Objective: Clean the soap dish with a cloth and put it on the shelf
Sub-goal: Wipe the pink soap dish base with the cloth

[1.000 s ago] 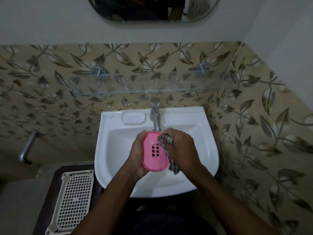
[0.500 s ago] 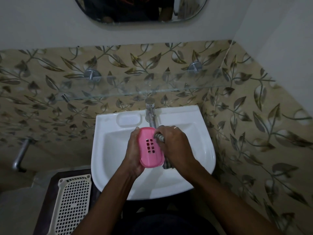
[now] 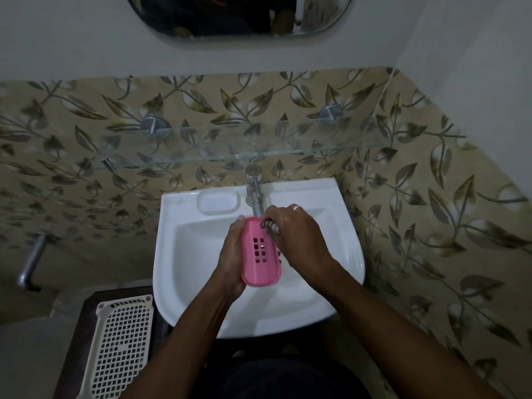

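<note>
A pink soap dish (image 3: 259,251) with a block of small drain holes is held over the white basin (image 3: 184,254), its underside facing me. My left hand (image 3: 231,254) grips its left edge. My right hand (image 3: 296,237) is closed on a grey striped cloth (image 3: 270,226) and presses it against the dish's upper right edge; most of the cloth is hidden under the hand. The glass shelf (image 3: 288,152) runs along the tiled wall above the tap and stands bare.
A chrome tap (image 3: 254,191) stands at the basin's back, just beyond my hands. A moulded soap recess (image 3: 217,201) lies left of it. A cream perforated plastic tray (image 3: 121,347) rests on a dark stool at lower left. A mirror (image 3: 239,15) hangs above.
The cloth in my right hand has moved from the dish's right side up to its top right corner. The dish has turned more edge-on in my left hand.
</note>
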